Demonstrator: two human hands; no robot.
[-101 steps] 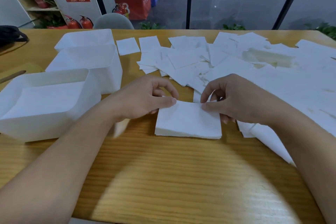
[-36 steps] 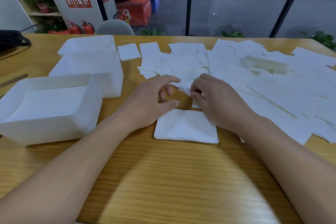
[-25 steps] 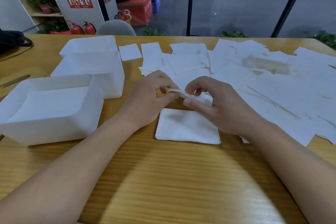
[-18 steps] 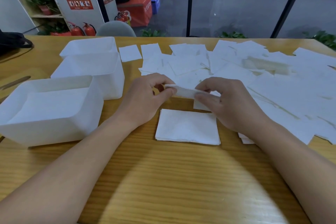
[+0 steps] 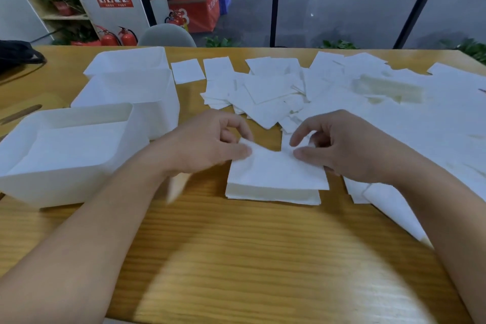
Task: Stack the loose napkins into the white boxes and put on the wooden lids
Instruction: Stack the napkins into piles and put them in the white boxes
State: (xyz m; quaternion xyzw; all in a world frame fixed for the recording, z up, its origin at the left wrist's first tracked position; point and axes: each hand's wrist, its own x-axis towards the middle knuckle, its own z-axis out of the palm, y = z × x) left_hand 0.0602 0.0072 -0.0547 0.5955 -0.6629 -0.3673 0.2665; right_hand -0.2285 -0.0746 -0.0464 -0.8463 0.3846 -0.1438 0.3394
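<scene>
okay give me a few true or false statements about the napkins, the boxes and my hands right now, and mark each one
1. Both hands, left hand and right hand, pinch one napkin above a small stack. True.
2. The nearest white box has its wooden lid on. False: it is open, no lid.
3. Loose napkins cover the table beyond the hands. True.
4. The stack sits inside a box. False: it lies on the table.

your wooden table [image 5: 236, 258] carries 3 white boxes [image 5: 65, 150] in a row at your left, near to far. small napkin stack [image 5: 273, 192] sits near the front edge at ctr. loose napkins [image 5: 342, 97] spread over the far & right side. black bag [image 5: 15, 55] on the far left corner.
</scene>
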